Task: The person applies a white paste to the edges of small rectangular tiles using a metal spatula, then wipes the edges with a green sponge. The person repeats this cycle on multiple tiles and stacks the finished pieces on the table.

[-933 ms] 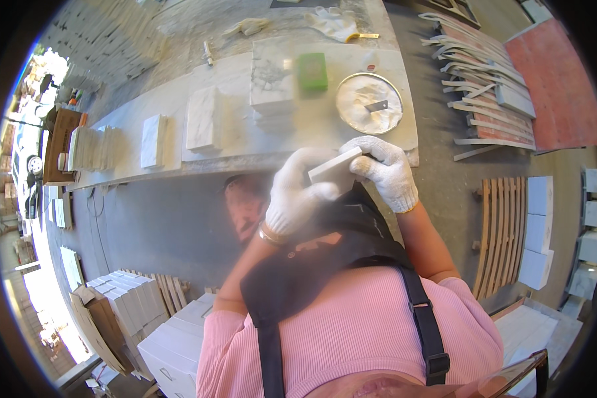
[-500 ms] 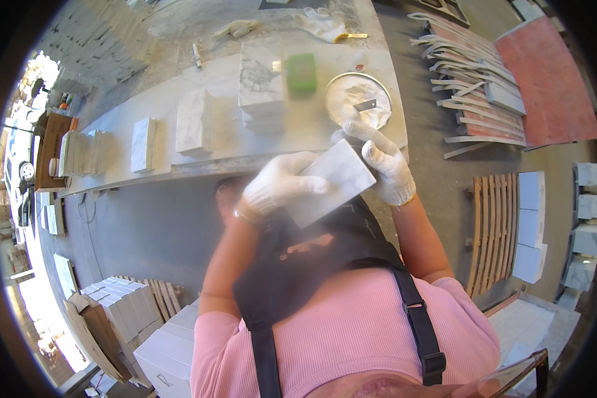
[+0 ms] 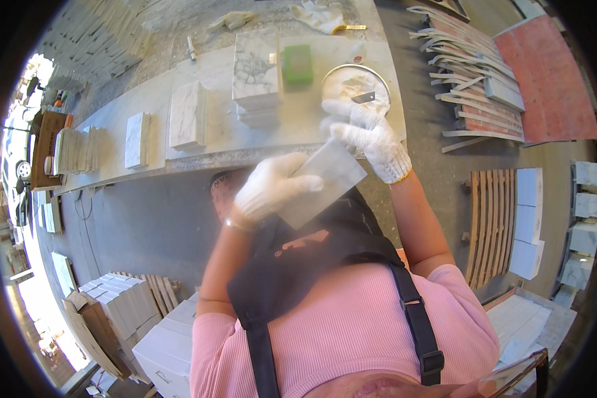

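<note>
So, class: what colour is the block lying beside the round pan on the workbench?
Green block, beside the round pan; the head view shows it.

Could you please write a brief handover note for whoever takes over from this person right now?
Left hand, gloved, grips the lower-left edge of the grey stone tile.
Right hand, gloved, holds the tile's upper right end.
The tile is lifted off the workbench, tilted flat side up.
On the bench: round metal dish with scraper, green sponge, stack of marble tiles.
Done and left: cannot tell.
</note>
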Action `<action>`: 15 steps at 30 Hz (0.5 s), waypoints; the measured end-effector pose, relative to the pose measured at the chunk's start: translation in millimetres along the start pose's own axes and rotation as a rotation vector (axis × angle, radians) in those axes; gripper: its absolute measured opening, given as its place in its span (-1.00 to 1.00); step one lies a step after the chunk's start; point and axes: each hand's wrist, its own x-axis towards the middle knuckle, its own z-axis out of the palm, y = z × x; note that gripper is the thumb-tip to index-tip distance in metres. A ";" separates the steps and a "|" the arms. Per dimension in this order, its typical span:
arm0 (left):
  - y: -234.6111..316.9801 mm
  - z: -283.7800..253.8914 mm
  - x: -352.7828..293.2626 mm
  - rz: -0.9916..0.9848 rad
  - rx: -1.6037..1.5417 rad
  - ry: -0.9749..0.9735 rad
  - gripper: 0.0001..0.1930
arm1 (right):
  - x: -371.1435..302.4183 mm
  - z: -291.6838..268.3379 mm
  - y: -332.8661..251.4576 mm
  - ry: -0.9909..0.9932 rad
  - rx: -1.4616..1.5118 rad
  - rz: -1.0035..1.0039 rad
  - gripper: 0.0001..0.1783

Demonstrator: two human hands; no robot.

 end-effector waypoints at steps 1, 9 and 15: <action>-0.1 0.6 0.3 0.001 -0.016 -0.007 -0.52 | 1.3 -0.1 -3.2 0.057 0.040 0.047 -0.51; -6.0 -1.0 -1.0 -0.038 -0.265 -0.056 -0.53 | -5.4 -0.4 -5.4 0.042 0.200 0.158 -0.54; -11.8 0.6 4.4 -0.039 -0.328 -0.023 -0.52 | -9.1 0.3 -3.3 -0.076 -0.169 0.042 -0.44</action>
